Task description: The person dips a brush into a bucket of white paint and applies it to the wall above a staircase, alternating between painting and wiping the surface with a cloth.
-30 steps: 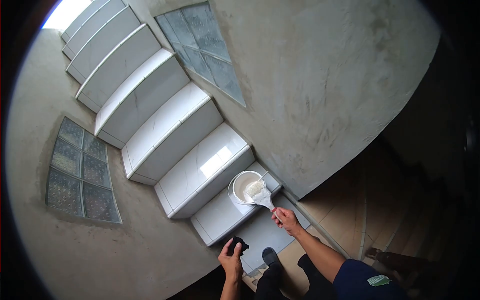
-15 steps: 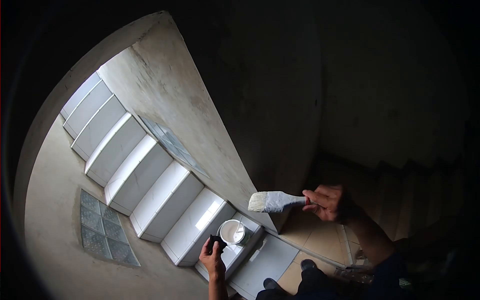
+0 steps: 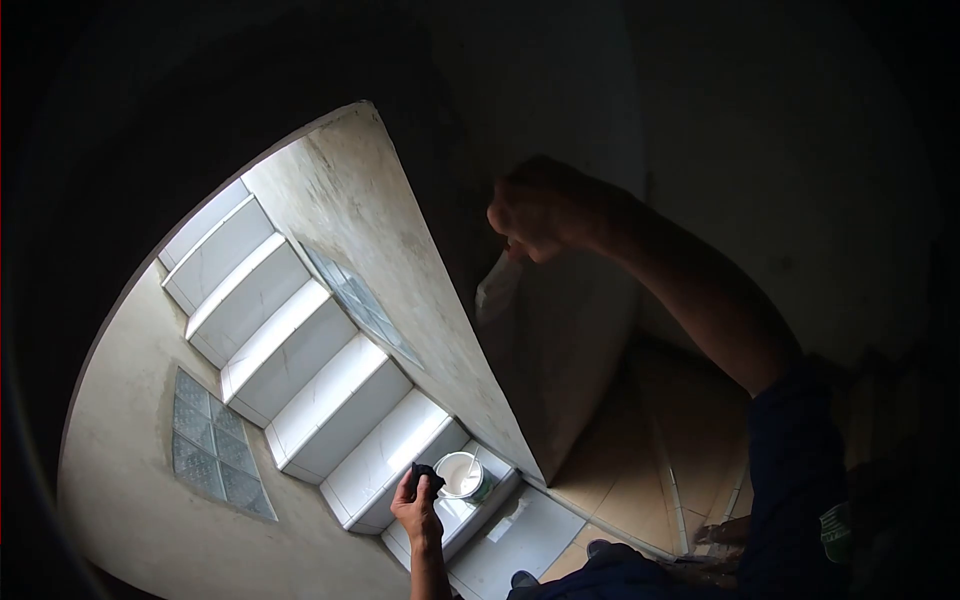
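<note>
My right hand is raised in front of the dark wall, its fingers wrapped round the handle of a wide paintbrush. The pale brush head points down, close to the wall's edge, and overlaps the dark wall face in this view. Lower down, my left hand grips a crumpled black cloth between thumb and fingers. Just beyond that hand stands a bucket of white paint on a low stair, with a thin stick leaning inside it.
White tiled stairs climb to the upper left through an arched opening. Glass blocks are set in the left wall, and another glass-block panel in the inner wall. Beige floor tiles lie below, around my feet.
My right hand has lifted the paintbrush up and left to the dark wall, turning its head from sideways to downward. The left hand still holds the cloth by the bucket; the view has shifted slightly.
</note>
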